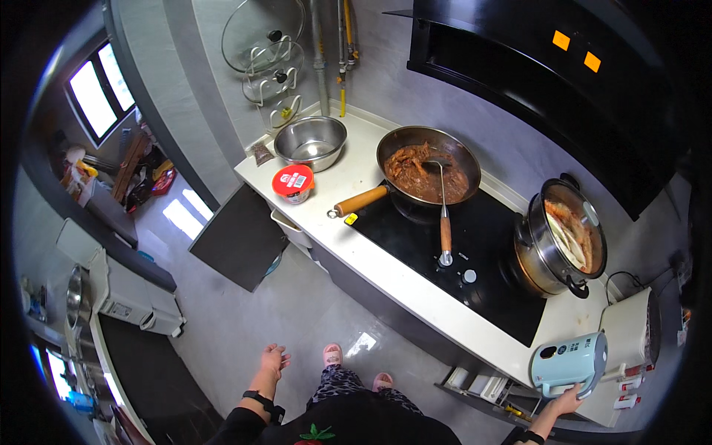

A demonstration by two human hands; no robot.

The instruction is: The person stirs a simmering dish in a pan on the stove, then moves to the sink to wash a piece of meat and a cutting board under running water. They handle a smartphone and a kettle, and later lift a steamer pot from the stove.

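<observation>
My right hand (568, 399) grips the handle of a light blue electric kettle (568, 359) at the right end of the white counter. Over the floor, my left hand (273, 359) is empty with its fingers apart. A wok (428, 167) with a wooden handle stands on the black cooktop (478, 250), holding food in reddish-brown sauce. A turner with a wooden grip (445, 228) rests in it, its handle reaching over the knobs. To the right stands a steel steamer pot (548, 261) under a glass lid, with food inside.
A steel basin (311, 142) and a red-lidded tub (293, 183) stand on the counter's left part. A cabinet door (242, 239) hangs open below. One drawer (484, 386) is pulled out near the kettle. The black range hood (534, 83) overhangs the cooktop. Glass lids (272, 61) hang on the wall.
</observation>
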